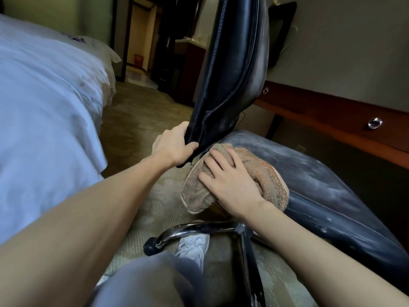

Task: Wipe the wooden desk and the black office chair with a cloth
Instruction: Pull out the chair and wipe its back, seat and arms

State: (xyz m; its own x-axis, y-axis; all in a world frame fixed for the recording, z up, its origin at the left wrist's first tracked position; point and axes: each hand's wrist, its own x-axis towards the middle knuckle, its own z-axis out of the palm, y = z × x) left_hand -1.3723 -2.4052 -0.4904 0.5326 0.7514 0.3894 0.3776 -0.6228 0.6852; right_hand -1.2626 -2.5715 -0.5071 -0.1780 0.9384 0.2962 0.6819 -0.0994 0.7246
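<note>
The black office chair (232, 63) fills the middle of the view, its tall back upright and its worn, dusty seat (327, 185) running to the right. My left hand (174, 147) grips the lower edge of the chair back. A brown fuzzy cloth (263, 167) lies bunched on the rear corner of the seat. My right hand (228, 176) lies on top of the cloth with spread fingers, pressing it onto the seat. The wooden desk (345, 120) runs along the wall on the right, behind the chair.
A bed with white sheets (48, 103) takes up the left side. The chair's chrome base and a caster (152, 247) stand on the carpet near my knee and a white shoe (194, 247). Ring drawer pulls (375, 123) sit on the desk front.
</note>
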